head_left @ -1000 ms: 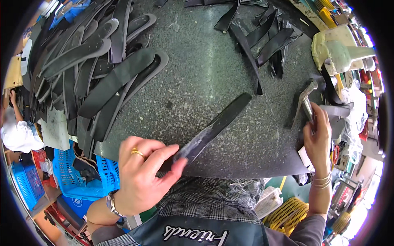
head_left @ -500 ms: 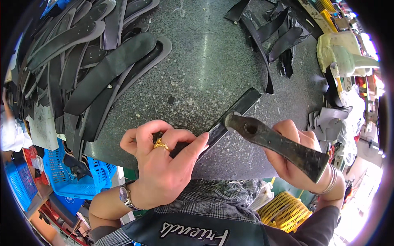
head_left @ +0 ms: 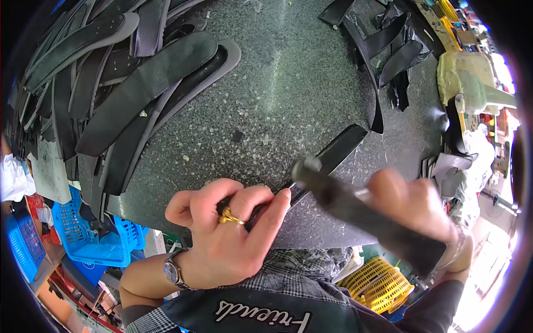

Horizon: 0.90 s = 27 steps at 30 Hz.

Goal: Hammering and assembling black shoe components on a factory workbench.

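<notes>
My left hand, with a gold ring and a wristwatch, is closed around the near end of a narrow black leather-like strip. The strip lies slantwise on the speckled stone tabletop, its far end pointing up and right. My right hand grips a metal hammer, blurred by motion. The round hammer face is over the strip, just right of my left fingertips; whether it touches cannot be told. The hammer's handle is mostly hidden by the head and my hand.
Long black curved strap pieces are heaped at the left. Black strips lie at the far right, near a pale container. A small dark scrap sits mid-table. Blue and yellow baskets stand below the table edge.
The hammer was sharp with its face on the strip; now hammer and right hand are blurred and slightly shifted. My left hand keeps its hold. The whole view has shifted a little.
</notes>
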### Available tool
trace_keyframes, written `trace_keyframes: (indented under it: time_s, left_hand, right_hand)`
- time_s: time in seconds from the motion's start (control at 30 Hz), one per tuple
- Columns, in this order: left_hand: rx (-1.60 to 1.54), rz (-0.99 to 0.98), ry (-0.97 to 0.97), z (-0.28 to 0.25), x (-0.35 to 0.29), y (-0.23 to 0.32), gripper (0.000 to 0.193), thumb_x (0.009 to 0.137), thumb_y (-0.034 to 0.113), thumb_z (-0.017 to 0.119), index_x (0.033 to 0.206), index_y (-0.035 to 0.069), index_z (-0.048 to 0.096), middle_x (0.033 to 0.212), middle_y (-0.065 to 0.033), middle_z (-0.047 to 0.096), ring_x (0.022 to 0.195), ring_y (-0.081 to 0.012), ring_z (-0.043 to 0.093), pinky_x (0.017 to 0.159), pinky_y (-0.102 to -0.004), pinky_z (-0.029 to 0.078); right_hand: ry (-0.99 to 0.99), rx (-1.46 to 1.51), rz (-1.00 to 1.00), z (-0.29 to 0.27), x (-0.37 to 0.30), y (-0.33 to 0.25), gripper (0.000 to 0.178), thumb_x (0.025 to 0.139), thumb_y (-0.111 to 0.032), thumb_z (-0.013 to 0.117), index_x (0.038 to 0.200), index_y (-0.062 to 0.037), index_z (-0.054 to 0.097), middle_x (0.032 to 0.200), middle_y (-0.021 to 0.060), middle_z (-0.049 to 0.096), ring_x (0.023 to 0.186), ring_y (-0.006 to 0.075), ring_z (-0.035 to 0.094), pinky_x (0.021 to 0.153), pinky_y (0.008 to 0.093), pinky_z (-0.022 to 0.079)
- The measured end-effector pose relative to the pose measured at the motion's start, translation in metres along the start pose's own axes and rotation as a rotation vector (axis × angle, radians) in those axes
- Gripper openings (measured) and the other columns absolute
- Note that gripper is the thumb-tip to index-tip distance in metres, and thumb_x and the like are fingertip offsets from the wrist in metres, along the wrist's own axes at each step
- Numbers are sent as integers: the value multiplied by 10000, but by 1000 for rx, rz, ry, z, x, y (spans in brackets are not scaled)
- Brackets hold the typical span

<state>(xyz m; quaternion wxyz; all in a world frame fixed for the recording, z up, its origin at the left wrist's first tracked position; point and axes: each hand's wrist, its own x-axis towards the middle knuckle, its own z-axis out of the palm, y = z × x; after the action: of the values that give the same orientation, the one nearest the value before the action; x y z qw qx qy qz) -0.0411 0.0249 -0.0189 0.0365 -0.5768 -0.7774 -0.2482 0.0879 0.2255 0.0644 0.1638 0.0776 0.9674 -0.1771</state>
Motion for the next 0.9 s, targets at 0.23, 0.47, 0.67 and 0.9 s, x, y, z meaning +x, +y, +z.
trace_keyframes:
  time_s: [0.23,0.47,0.67,0.9]
  left_hand:
    - [-2,-68,-13,-7,-10,-2,324,647,182,806,968,191,759,862,107,624,913,-197,489,815,-412,265]
    - [-37,-91,46,-10,-25,-3,293,665,145,762,953,195,748,833,116,602,881,-178,492,755,-440,242]
    - [5,-91,47,-11,-29,-2,288,666,159,766,950,202,752,838,121,601,886,-176,486,766,-437,235]
    - [-119,-182,67,-17,-45,-2,282,657,155,806,931,186,747,828,109,600,881,-182,497,763,-428,249]
  right_hand:
    - [36,-21,-94,6,8,-5,187,848,-142,652,848,-47,490,608,43,481,412,208,558,373,347,471]
    - [-84,-62,-158,6,5,-4,178,833,-124,635,869,-57,474,635,54,518,445,224,584,364,362,474]
    - [-6,-146,-198,3,11,-20,172,774,-63,616,852,-50,463,619,48,477,411,215,543,347,347,454]
    - [-4,-228,-297,11,12,-24,175,759,-46,610,852,-46,462,631,43,471,431,188,547,357,324,462]
